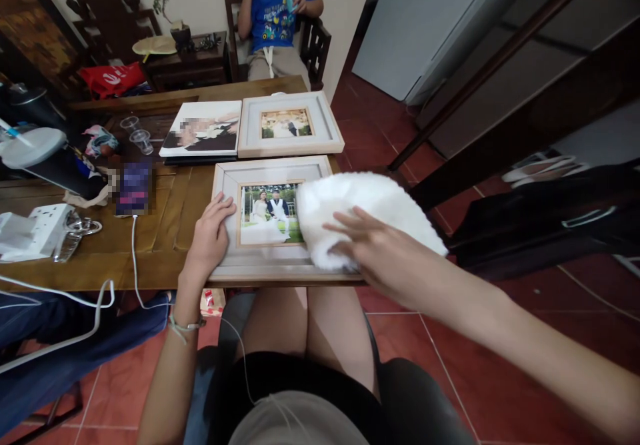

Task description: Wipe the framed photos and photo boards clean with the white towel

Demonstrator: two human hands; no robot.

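A pale picture frame (pixel 227 258) with a photo of a couple lies flat at the front edge of the wooden table. My left hand (pixel 210 235) grips its left side, with the fingers curled over the border. On the frame's right side rests a fluffy white cloth (pixel 395 205), which covers that part and hangs past the frame. My right hand (pixel 363 241) is closed on the cloth, its fingers pressed into the fabric; they are slightly blurred.
Behind lie a second framed photo (pixel 325 125) and a white-edged photo panel (pixel 200 131). To the left are a lidded tumbler (pixel 47 158), a phone (pixel 134 188) on a white cable, a power strip (pixel 37 231) and clear cups (pixel 141 139). A person (pixel 280 11) sits across the table.
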